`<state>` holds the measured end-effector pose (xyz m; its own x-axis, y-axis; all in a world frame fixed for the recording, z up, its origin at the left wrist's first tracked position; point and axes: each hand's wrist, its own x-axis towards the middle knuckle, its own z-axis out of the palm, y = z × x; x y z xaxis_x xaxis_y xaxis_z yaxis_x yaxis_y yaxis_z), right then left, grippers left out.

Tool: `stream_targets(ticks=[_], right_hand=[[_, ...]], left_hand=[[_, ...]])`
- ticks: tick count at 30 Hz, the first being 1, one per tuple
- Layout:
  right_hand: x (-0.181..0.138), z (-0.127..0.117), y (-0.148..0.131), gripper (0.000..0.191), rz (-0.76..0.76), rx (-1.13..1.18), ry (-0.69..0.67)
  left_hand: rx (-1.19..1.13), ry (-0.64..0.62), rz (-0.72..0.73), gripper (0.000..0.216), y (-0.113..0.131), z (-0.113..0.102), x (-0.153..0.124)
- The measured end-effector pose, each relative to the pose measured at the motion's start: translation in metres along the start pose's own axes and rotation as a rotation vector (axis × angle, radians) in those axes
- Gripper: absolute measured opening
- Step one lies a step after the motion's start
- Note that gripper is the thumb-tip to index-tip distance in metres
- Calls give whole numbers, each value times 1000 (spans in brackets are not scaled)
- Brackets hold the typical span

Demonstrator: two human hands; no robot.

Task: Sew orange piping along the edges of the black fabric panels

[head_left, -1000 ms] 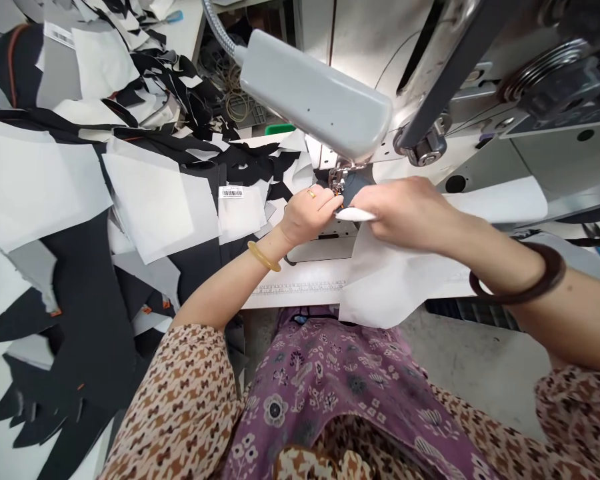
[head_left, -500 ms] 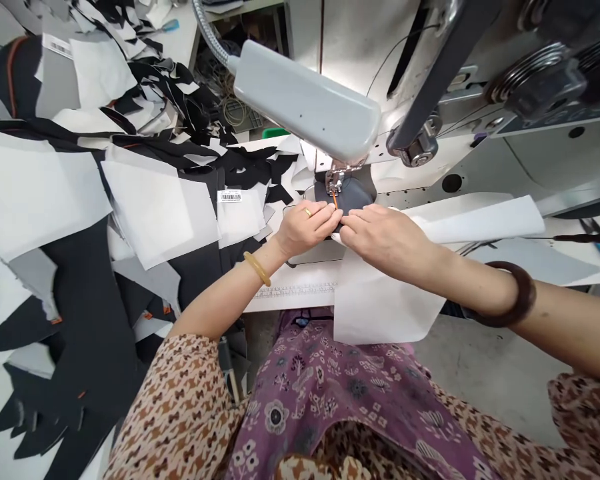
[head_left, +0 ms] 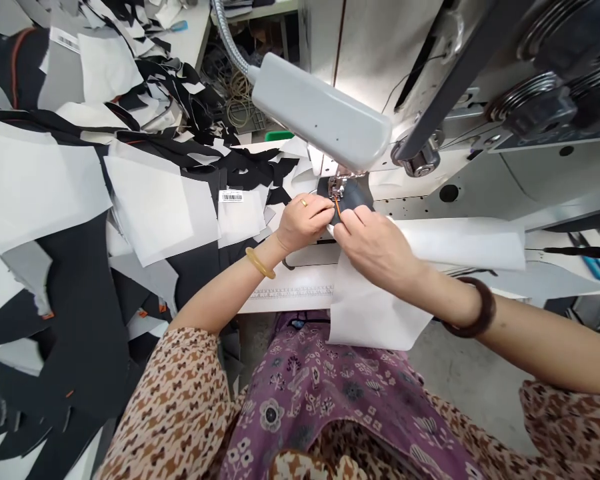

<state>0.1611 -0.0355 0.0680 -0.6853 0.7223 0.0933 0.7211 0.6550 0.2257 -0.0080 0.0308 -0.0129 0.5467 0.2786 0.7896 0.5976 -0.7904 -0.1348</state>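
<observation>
Fabric (head_left: 356,195), dark grey, lay beneath the presser foot (head_left: 337,188), with an orange strip (head_left: 338,208) running across it toward the person. Both hands were pinched on its near edge, fingertips slightly apart: the left hand (head_left: 307,220) left of the strip, the right hand (head_left: 377,245) at the strip's lower end. Half a second earlier the right hand had lain flatter, its fingertips nearly meeting the left's — by this moment its fingers were bent and more orange showed. A white sheet (head_left: 375,307) hung over the desk (head_left: 290,292) edge, much as before.
</observation>
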Motion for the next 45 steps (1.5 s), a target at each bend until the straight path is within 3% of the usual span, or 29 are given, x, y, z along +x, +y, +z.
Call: stream_targets(ticks=[2,4,6,8,11,14,19,25,28,31,36,40,43,45], right_hand=[[-9,-2,-4,21,103,43,-85],[-20,-1,0,19,193,112,-262],[-29,6,9,23,240,201,-465],[-36,20,18,25,279,315,-570],[-41,40,23,19,271,543,-483],[-41,44,25,14,213,735,-402],[-37,16,42,11,240,1079,-462],[-35,-13,54,24,480,1362,-525],[-33,-20,50,21,379,1192,-429],[-27,-29,46,37,318,826,-496],[-16,-49,45,14,193,312,-546],[-11,-55,46,21,208,231,-430],[-9,-50,43,35,103,263,-275],[-8,-44,36,32,27,264,-259]], left_hand=[[-1,-73,23,27,3,-1,0],[-21,-117,20,29,7,-2,0],[-44,-145,4,30,9,-2,1],[-23,-154,12,30,11,-3,2],[71,-115,53,24,14,-8,6],[117,-74,83,22,18,-13,11],[192,-153,113,16,19,-13,16],[256,-234,221,30,8,-11,26],[235,-276,306,33,4,-16,33],[226,-282,385,33,1,-22,40],[207,-312,463,32,-4,-28,50],[146,-309,401,30,-9,-23,47],[88,-315,313,32,-11,-16,37],[78,-295,245,35,-10,-13,29]])
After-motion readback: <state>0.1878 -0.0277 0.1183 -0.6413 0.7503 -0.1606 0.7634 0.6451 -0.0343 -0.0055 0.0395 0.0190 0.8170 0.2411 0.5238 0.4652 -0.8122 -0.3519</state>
